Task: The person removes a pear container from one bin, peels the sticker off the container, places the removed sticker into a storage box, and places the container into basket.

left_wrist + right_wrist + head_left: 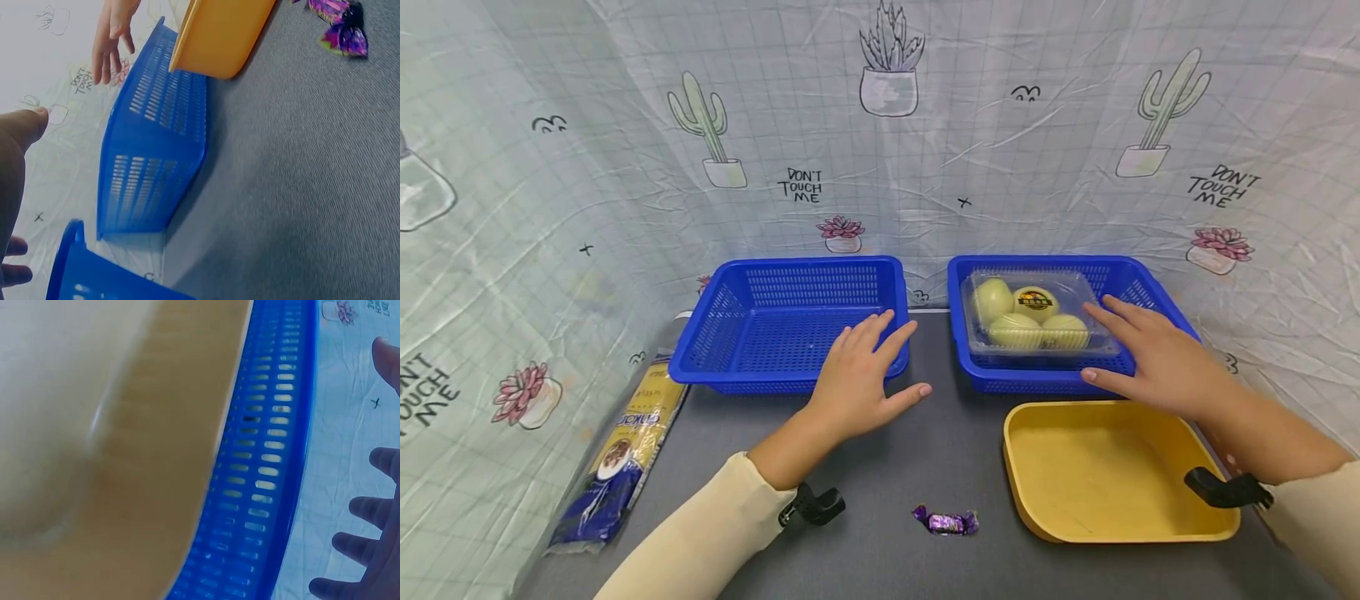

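My left hand (863, 379), fingers spread and holding nothing, hovers by the right front corner of the left blue basket (790, 333). Over the right side of the other blue basket (1037, 385) my right hand (1157, 358) is stretched out with fingers apart, near a clear plastic box (1037, 312). Several round pale green fruits (992, 300) show through the box's lid, which carries a dark label. In the right wrist view the fingers (356, 547) of that hand are spread beyond the basket's rim.
A yellow tray (1112, 467) stands in front of the right basket, partly under my right forearm. A purple wrapped candy (946, 522) lies on the grey table at the front. Along the left edge lies a yellow and blue food packet (625, 442). Printed cloth (955, 150) hangs behind.
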A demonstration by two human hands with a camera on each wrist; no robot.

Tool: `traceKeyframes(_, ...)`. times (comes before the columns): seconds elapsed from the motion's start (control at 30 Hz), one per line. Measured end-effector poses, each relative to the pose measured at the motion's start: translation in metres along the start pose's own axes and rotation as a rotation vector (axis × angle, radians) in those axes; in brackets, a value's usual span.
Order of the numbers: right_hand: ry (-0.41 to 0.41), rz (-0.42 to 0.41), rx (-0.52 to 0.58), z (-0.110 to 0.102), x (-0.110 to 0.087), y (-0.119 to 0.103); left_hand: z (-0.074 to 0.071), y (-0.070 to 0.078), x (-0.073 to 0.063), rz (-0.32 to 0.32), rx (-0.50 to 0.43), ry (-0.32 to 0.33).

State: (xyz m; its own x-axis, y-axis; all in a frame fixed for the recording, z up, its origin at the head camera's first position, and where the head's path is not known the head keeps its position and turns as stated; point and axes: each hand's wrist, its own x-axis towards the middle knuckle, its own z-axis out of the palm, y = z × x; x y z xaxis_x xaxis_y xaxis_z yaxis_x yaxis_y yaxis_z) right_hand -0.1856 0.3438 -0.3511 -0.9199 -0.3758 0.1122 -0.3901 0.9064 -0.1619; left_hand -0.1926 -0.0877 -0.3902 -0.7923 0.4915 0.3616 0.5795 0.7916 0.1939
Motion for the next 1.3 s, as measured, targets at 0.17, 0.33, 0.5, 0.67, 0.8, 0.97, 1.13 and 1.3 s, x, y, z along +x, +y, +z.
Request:
traceKeyframes(0.17,-0.002,-0.002,-0.006,-0.004,0.005,0.006,0.006,0.007,0.007,-0.004,-0.012,0.007)
traceKeyframes(0.33,-0.011,-0.006,-0.014,-0.008,0.012,0.01,0.01,0.017,0.015,0.0,-0.053,0.027)
traceKeyframes(0.5,-0.033,-0.003,0.006,-0.011,0.019,0.015,0.015,0.027,0.023,0.003,-0.093,0.024)
traceKeyframes(0.67,-0.05,0.004,0.021,-0.015,0.026,0.022,0.021,0.036,0.029,0.006,-0.126,0.016)
traceKeyframes(0.8,-0.071,0.01,0.049,-0.018,0.03,0.031,0.026,0.044,0.034,0.002,-0.152,0.01)
traceKeyframes(0.97,-0.091,0.008,0.079,-0.022,0.034,0.04,0.032,0.056,0.04,-0.011,-0.192,-0.006)
traceKeyframes(1.13,-0.112,0.018,0.1,-0.025,0.04,0.05,0.039,0.066,0.044,-0.04,-0.235,-0.04)
traceKeyframes(1.3,-0.134,0.036,0.13,-0.028,0.047,0.059,0.048,0.073,0.048,-0.106,-0.285,-0.031)
